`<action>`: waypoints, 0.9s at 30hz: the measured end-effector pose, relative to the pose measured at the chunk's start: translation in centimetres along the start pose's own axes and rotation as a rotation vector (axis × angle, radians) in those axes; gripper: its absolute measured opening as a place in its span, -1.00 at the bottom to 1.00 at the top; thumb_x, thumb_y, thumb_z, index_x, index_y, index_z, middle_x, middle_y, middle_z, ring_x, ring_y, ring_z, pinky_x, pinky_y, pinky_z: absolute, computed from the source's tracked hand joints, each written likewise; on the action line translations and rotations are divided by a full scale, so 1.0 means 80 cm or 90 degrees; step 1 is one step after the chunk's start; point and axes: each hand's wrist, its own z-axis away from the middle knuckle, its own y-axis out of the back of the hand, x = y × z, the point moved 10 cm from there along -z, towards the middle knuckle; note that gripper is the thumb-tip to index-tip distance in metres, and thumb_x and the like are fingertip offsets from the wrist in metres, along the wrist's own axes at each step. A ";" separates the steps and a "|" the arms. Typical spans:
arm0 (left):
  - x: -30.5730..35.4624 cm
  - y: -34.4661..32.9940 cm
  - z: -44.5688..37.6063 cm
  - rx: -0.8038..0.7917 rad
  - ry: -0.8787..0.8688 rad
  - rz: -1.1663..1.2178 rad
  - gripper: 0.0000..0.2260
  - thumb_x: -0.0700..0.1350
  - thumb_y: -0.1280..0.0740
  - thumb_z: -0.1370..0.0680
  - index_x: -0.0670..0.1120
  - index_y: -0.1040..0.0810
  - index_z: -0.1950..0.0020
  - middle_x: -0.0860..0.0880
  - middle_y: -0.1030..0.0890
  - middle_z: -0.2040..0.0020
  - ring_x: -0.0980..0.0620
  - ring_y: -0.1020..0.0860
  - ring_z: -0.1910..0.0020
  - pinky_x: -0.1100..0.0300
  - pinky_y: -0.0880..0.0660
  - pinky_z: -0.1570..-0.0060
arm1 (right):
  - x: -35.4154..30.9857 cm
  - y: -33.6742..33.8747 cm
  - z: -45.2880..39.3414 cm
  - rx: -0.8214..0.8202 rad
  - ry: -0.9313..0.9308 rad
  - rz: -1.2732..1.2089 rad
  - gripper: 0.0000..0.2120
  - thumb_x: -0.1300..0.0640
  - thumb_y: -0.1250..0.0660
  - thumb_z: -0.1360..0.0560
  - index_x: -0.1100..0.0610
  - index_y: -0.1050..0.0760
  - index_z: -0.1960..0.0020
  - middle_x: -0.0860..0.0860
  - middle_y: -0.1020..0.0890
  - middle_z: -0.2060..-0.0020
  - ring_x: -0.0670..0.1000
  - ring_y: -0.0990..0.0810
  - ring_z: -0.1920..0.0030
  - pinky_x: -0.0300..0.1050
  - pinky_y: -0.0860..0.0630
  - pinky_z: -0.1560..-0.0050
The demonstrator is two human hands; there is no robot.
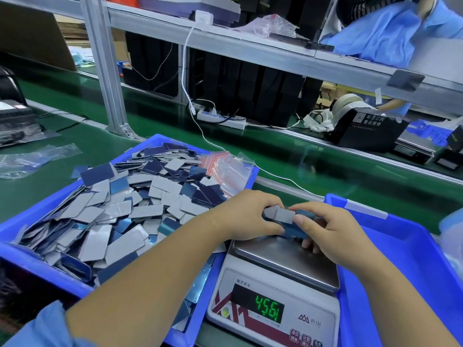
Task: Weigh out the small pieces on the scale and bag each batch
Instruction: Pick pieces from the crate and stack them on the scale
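Observation:
A white digital scale (275, 304) with a steel pan (283, 259) stands at the front, its green display reading 45.61. Over the pan, my left hand (245, 216) and my right hand (333, 234) both grip one stack of small grey and blue rectangular pieces (285, 220) from opposite ends. I cannot tell whether the stack rests on the pan. A blue bin (30, 254) on the left is heaped with several more such pieces (120, 216). Small zip bags with red strips (225, 169) lie at the bin's far right corner.
Another blue bin (413, 259) sits right of the scale. Clear bags (37, 156) lie on the green belt at the left. Behind are an aluminium post (105, 66), a white power strip (220, 118) with its cable, and a black tape dispenser (363, 128).

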 end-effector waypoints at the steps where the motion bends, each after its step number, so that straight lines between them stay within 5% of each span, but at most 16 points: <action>1: -0.001 -0.001 0.000 -0.005 0.004 0.005 -0.87 0.04 -0.48 -0.49 0.08 -0.61 0.02 0.08 -0.59 0.19 0.16 -0.51 0.20 0.17 -0.47 0.22 | 0.000 0.002 0.000 0.000 0.007 0.011 -0.81 0.15 -0.37 -0.57 -0.15 -0.64 0.03 -0.20 -0.64 0.34 -0.03 -0.60 0.47 -0.26 -0.49 0.46; 4: -0.003 -0.002 0.000 -0.007 0.012 0.002 -0.89 0.06 -0.45 -0.52 0.08 -0.61 0.02 0.10 -0.58 0.21 0.19 -0.50 0.25 0.23 -0.45 0.25 | -0.001 0.004 0.000 -0.007 0.023 0.018 -0.78 0.16 -0.38 -0.57 -0.15 -0.65 0.11 -0.25 -0.60 0.37 -0.10 -0.50 0.51 -0.31 -0.44 0.43; 9: -0.005 -0.003 -0.002 -0.010 0.019 0.002 -0.88 0.06 -0.44 -0.53 0.07 -0.62 -0.01 0.09 -0.58 0.22 0.18 -0.49 0.28 0.26 -0.44 0.27 | -0.003 0.017 -0.001 0.019 0.027 -0.031 -0.74 0.21 -0.44 -0.51 -0.16 -0.68 0.17 -0.09 -0.63 0.17 -0.02 -0.61 0.17 -0.21 -0.51 0.16; 16: -0.010 0.000 -0.002 -0.013 0.017 0.021 -0.91 0.05 -0.43 -0.55 0.08 -0.63 0.00 0.28 -0.54 0.34 0.29 -0.46 0.36 0.41 -0.35 0.38 | 0.008 0.041 0.001 0.040 -0.002 -0.098 -0.72 0.29 -0.41 -0.52 -0.09 -0.68 0.18 -0.12 -0.54 0.47 -0.10 -0.45 0.47 -0.36 -0.38 0.41; 19: -0.010 -0.002 -0.002 -0.019 0.020 0.010 -0.93 0.06 -0.43 -0.55 0.12 -0.59 0.11 0.24 -0.54 0.35 0.28 -0.46 0.35 0.28 -0.41 0.31 | 0.015 0.047 0.001 0.056 -0.005 -0.194 -0.70 0.38 -0.38 -0.51 -0.02 -0.67 0.13 0.00 -0.54 0.40 0.01 -0.48 0.46 -0.20 -0.49 0.40; 23: -0.005 -0.003 -0.002 -0.020 0.009 -0.003 -0.69 0.05 -0.42 -0.55 0.29 -0.46 0.35 0.32 -0.47 0.41 0.28 -0.40 0.42 0.37 -0.28 0.45 | 0.021 0.051 0.000 0.064 -0.006 -0.255 -0.71 0.41 -0.36 -0.50 0.04 -0.66 0.13 0.00 -0.56 0.37 0.03 -0.48 0.47 -0.19 -0.48 0.44; 27: -0.008 0.002 -0.004 0.001 0.010 -0.007 -0.70 0.05 -0.43 -0.55 0.19 -0.45 0.34 0.26 -0.47 0.42 0.25 -0.40 0.41 0.36 -0.29 0.44 | 0.027 0.069 0.000 0.121 -0.004 -0.347 -0.63 0.45 -0.30 -0.51 0.02 -0.65 0.20 0.01 -0.55 0.35 0.00 -0.46 0.52 -0.21 -0.44 0.48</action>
